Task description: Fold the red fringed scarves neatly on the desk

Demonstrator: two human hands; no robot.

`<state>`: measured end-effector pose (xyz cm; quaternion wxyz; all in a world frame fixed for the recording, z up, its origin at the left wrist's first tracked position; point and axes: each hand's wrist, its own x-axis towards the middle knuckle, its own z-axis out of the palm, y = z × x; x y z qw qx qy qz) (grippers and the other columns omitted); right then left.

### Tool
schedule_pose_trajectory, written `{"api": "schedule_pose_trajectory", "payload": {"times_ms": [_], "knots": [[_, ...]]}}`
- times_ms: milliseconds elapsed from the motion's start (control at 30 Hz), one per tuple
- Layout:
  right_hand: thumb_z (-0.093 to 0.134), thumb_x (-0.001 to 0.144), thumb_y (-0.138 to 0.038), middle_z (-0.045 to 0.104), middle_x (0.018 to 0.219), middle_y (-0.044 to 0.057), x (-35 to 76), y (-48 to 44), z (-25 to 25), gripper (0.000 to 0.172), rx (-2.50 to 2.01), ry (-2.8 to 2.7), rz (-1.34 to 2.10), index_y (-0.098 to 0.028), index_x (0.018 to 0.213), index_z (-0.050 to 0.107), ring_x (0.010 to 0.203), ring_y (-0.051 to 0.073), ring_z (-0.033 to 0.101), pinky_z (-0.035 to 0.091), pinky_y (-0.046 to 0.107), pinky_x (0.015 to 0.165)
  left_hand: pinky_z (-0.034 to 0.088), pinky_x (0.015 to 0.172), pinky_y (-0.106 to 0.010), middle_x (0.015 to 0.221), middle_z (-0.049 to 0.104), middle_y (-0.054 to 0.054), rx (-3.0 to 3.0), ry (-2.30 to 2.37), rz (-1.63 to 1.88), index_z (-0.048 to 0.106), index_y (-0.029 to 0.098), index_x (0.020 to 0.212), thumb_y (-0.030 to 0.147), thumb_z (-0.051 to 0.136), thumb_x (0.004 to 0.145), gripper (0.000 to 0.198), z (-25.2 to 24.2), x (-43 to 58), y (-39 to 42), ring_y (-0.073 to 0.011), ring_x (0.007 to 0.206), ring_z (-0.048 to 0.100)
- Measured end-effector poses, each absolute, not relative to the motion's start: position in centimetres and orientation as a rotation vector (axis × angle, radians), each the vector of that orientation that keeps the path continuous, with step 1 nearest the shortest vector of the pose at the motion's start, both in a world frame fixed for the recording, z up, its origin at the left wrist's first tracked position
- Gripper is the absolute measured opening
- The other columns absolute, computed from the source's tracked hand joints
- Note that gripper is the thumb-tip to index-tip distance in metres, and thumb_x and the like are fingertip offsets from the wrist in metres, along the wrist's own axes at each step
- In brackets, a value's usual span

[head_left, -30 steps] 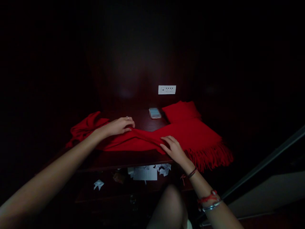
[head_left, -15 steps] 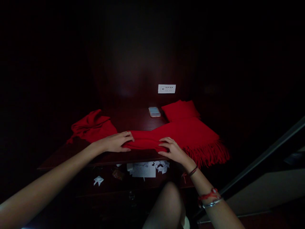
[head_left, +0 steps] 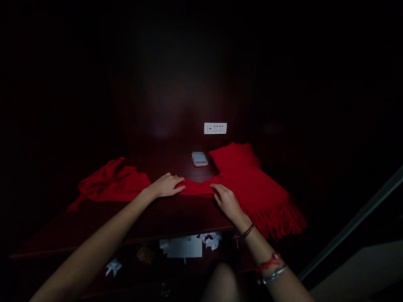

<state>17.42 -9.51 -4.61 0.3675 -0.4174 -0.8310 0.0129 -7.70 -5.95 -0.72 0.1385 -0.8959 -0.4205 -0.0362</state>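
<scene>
Red scarf (head_left: pixel 252 184): lies along the dark desktop (head_left: pixel 176 218), bunched at the left end, spread flat with fringe at the right, narrow between. On the narrow stretch, left hand (head_left: pixel 168 184), thumb and forefinger slightly apart over the cloth; near the fringed part, right hand (head_left: pixel 227 202), fingers bent onto the fabric. Pinching or merely resting: cannot tell for either. Behind, phone (head_left: pixel 199 158) with blurred screen; beneath the desktop, papers (head_left: pixel 184 246).
</scene>
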Motion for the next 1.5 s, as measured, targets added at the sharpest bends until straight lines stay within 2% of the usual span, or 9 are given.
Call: {"api": "schedule_pose_trajectory", "payload": {"times_ms": [67,133,300,400,667,800,933,1233,1500], "knots": [[0.039,0.074,-0.005,0.058,0.099,0.007,17.4,-9.3,-4.9,0.036,-1.084,-2.076,0.028,-0.018,0.106,0.051,0.091,0.016,0.054,0.044,0.029,0.078,0.035,0.076,-0.035,0.095,0.059,-0.011,-2.598,-1.14,-0.173,0.051,0.015,0.103,0.049,0.036,0.079,0.044,-1.2,-6.9,-6.1,-0.023,0.087,0.054],[0.039,0.074,-0.005,0.059,0.096,0.007,17.3,-9.4,-5.1,0.035,-1.072,-2.043,0.03,-0.017,0.104,0.051,0.089,0.016,0.054,0.044,0.03,0.077,0.033,0.08,-0.037,0.101,0.056,-0.011,-2.578,-1.086,-0.234,0.05,0.016,0.106,0.053,0.041,0.075,0.05,-1.8,-6.0,-6.6,-0.0245,0.092,0.051],[0.04,0.07,-0.003,0.059,0.088,0.006,17.5,-9.5,-5.3,0.032,-1.026,-2.044,0.052,-0.018,0.094,0.055,0.084,0.016,0.054,0.044,0.029,0.075,0.034,0.082,-0.033,0.102,0.054,-0.009,-2.558,-1.076,-0.274,0.046,0.017,0.11,0.027,0.045,0.078,0.033,-2.8,-4.5,-7.3,-0.0211,0.093,0.05],[0.041,0.069,-0.002,0.058,0.083,0.005,17.6,-9.5,-5.3,0.03,-1.021,-2.045,0.059,-0.018,0.09,0.056,0.08,0.016,0.053,0.044,0.028,0.072,0.035,0.083,-0.031,0.103,0.053,-0.008,-2.564,-1.074,-0.282,0.046,0.018,0.108,0.018,0.044,0.078,0.03,-2.9,-4.4,-7.4,-0.0197,0.095,0.05],[0.043,0.07,-0.002,0.054,0.075,0.003,17.4,-9.8,-5.0,0.023,-1.021,-2.088,0.055,-0.018,0.078,0.057,0.073,0.015,0.051,0.042,0.025,0.067,0.035,0.083,-0.034,0.103,0.052,-0.01,-2.553,-0.966,-0.239,0.046,0.017,0.106,0.027,0.053,0.074,0.035,-3.1,-3.1,-8.6,-0.0228,0.098,0.047],[0.045,0.074,-0.007,0.056,0.081,0.003,17.4,-9.9,-4.9,0.02,-0.986,-2.139,0.056,-0.018,0.086,0.057,0.079,0.015,0.051,0.042,0.027,0.072,0.037,0.078,-0.033,0.095,0.054,-0.009,-2.553,-0.896,-0.253,0.05,0.018,0.098,0.021,0.041,0.079,0.021,-3.4,-2.6,-9.0,-0.0212,0.093,0.049],[0.045,0.078,-0.014,0.057,0.081,0.004,17.4,-10.0,-4.8,0.018,-0.948,-2.144,0.02,-0.019,0.09,0.058,0.079,0.016,0.051,0.041,0.027,0.073,0.039,0.073,-0.032,0.091,0.056,-0.01,-2.497,-0.966,-0.286,0.051,0.016,0.093,0.011,0.033,0.079,0.024,-3.1,-2.9,-8.7,-0.0204,0.088,0.05],[0.045,0.072,-0.005,0.053,0.071,0.003,17.7,-9.9,-4.9,0.016,-1.059,-2.029,-0.045,-0.017,0.072,0.056,0.07,0.016,0.049,0.04,0.026,0.064,0.038,0.075,-0.033,0.093,0.056,-0.008,-2.34,-1.274,-0.213,0.049,0.017,0.094,0.006,0.04,0.065,0.033,-1.0,-5.7,-7.8,-0.0221,0.088,0.05],[0.049,0.069,-0.004,0.05,0.07,0.002,17.6,-9.7,-4.9,0.014,-1.075,-2.076,0.022,-0.017,0.069,0.053,0.069,0.014,0.047,0.039,0.024,0.063,0.036,0.083,-0.035,0.104,0.05,-0.007,-2.48,-1.085,-0.106,0.048,0.019,0.101,0.013,0.049,0.064,0.038,0.7,-7.6,-10.2,-0.0228,0.095,0.046]]}}
